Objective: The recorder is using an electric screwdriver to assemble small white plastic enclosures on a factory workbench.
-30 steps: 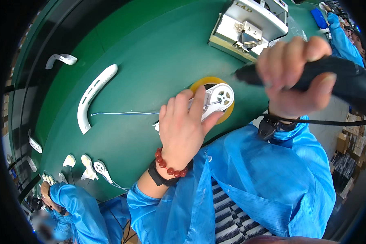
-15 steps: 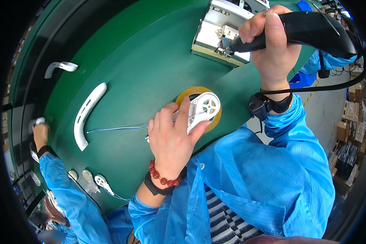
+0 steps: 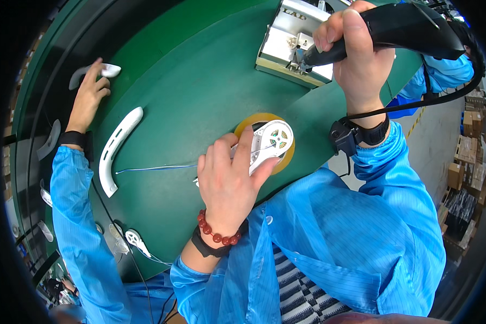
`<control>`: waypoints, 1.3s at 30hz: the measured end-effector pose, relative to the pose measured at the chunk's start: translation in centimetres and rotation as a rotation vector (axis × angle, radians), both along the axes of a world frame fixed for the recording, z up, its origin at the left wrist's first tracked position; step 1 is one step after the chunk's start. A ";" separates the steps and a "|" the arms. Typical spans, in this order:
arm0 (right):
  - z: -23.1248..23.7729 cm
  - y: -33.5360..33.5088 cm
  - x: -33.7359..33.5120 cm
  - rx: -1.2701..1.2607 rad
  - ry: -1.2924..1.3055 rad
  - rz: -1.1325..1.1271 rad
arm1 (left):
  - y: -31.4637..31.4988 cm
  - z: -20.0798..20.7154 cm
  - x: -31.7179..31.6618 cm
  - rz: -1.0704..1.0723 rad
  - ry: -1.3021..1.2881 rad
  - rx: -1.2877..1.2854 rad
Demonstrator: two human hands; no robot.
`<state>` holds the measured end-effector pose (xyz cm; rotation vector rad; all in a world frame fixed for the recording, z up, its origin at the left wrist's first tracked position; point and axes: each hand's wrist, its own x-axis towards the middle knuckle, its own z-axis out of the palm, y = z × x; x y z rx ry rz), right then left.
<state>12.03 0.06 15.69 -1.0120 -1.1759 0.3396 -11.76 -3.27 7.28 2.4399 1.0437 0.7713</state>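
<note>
My left hand (image 3: 229, 170) grips a white plastic housing (image 3: 258, 154) with a round end; thumb and fingers lie along its sides. The housing's round end rests over a yellow tape roll (image 3: 291, 153). From its other end, thin wires (image 3: 162, 168) stretch left across the table. Up at the right, my right hand (image 3: 362, 59) is closed around a black corded electric screwdriver (image 3: 416, 29). Its tip points left and down at the front of a white box-shaped screw feeder (image 3: 282, 47); whether a screw sits on the tip is too small to tell.
A curved white shell with slots (image 3: 113, 148) lies left on the green table (image 3: 173, 124). A co-worker's hand (image 3: 89, 97) touches another curved white piece (image 3: 110, 71) at the far left. Smaller white parts (image 3: 137, 240) lie lower left. The screwdriver's black cable (image 3: 416, 116) crosses my right wrist.
The co-worker's hand has moved up to the curved white piece at the far left. My right hand has shifted slightly left and up with the screwdriver. My left hand stays nearly still.
</note>
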 end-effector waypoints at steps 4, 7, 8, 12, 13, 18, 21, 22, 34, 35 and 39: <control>-0.3 -0.3 0.0 0.074 0.089 0.052 | -0.1 0.2 0.0 -0.002 -0.009 0.016; -0.6 -0.5 1.7 0.101 -0.110 0.273 | -0.2 0.3 -0.1 -0.016 -0.021 0.016; -0.4 -0.6 1.6 0.098 -0.099 0.267 | -0.3 0.4 -0.1 -0.019 -0.019 0.011; 0.2 -0.5 -0.7 0.064 -0.031 0.044 | -0.2 0.3 -0.2 -0.022 -0.014 0.010; -0.2 -0.4 -0.6 0.063 -0.030 0.046 | -0.2 0.3 -0.2 -0.020 -0.013 0.009; -2.1 -0.5 0.5 -0.068 -0.076 0.152 | 0.1 -0.3 0.2 -0.015 -0.035 -0.013; -0.1 -2.0 0.8 0.063 0.010 0.300 | 0.1 0.0 0.2 -0.017 -0.022 -0.015; 0.2 -1.9 0.9 0.085 0.006 0.308 | 0.0 -0.1 0.1 -0.019 -0.025 -0.016; -1.1 -0.6 2.0 0.106 0.007 0.262 | 0.0 -0.2 0.1 0.007 -0.025 0.017; -1.2 -0.6 2.2 0.103 0.002 0.269 | 0.1 -0.1 0.2 0.002 -0.023 0.010; -1.3 -0.2 2.2 0.094 -0.030 0.252 | 0.1 -0.1 0.2 0.000 -0.018 0.014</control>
